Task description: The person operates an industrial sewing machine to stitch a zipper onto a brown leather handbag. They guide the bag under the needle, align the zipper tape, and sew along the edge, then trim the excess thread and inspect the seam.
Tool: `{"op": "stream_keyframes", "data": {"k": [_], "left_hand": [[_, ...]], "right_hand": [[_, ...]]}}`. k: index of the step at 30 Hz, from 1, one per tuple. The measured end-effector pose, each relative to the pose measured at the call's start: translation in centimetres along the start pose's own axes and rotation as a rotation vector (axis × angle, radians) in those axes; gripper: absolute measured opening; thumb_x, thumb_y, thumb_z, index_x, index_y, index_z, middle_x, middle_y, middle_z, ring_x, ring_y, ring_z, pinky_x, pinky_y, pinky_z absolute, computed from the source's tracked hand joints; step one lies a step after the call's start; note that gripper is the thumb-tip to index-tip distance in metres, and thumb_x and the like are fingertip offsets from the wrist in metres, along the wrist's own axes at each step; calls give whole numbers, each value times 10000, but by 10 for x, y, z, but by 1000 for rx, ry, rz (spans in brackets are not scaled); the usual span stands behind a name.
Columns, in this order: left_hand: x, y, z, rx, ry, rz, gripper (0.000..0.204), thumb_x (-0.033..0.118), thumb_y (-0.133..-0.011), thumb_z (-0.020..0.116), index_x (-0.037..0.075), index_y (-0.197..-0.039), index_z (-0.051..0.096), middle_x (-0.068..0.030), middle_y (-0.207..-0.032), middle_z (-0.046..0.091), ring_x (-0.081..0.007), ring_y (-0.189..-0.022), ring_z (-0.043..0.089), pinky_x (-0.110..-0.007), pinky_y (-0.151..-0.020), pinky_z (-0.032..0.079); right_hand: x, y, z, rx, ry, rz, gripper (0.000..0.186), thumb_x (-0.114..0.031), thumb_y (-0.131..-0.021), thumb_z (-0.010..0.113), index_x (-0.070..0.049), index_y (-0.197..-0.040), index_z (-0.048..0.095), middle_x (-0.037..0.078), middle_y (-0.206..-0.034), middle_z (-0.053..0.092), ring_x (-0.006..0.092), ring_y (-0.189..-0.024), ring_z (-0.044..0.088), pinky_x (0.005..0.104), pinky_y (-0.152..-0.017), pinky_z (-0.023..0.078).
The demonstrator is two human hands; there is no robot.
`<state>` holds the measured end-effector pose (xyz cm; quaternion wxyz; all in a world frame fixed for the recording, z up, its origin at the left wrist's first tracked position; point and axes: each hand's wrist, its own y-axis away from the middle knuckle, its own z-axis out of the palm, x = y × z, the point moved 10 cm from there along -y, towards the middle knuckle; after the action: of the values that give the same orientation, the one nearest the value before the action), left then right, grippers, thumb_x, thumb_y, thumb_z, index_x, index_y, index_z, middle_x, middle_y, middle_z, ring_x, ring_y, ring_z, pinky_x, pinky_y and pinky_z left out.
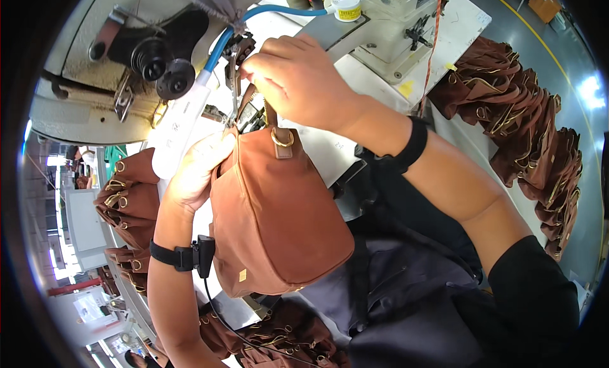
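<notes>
Brown bag point(279, 209) is held beside the sewing machine point(89, 117), its upper edge pinched by the left hand point(200, 168); right hand point(298, 82) is curled above (grip can't be told). Bag contents are hidden.

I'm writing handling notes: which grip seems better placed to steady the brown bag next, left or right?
Probably the left grip: it touches the brown bag near its upper edge, while the right grip is higher, beside metal machine parts.
</notes>
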<state>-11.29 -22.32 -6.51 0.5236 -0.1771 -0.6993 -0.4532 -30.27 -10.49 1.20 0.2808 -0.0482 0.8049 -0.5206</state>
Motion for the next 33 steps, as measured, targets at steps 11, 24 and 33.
{"op": "stream_keyframes", "data": {"k": [11,24,33], "left_hand": [[-16,-7,0,-123,227,-46,280,108,-1047,627,-15,-1297,654,-50,-1177,720,-128,-1040,677,-281,-954,541],[-24,-16,-34,-34,2,127,315,166,-1057,619,-7,-1319,642,-59,-1214,712,-143,-1114,664,-308,-1014,520],[-4,-1,5,-30,-219,28,202,228,-975,720,63,-1046,628,62,-847,567,-29,-718,507,-213,-623,411]], "right_hand": [[-7,18,-9,269,149,80,202,-93,-778,757,-134,-972,723,-25,-872,610,208,-858,602,374,-877,402],[20,123,25,-251,-1105,1060,304,-276,-1043,675,-11,-1192,666,34,-1086,710,104,-1038,642,284,-912,508],[-14,103,64,-550,-1461,1069,260,-253,-967,767,-52,-1113,687,-92,-898,541,5,-801,456,215,-715,384]]}}
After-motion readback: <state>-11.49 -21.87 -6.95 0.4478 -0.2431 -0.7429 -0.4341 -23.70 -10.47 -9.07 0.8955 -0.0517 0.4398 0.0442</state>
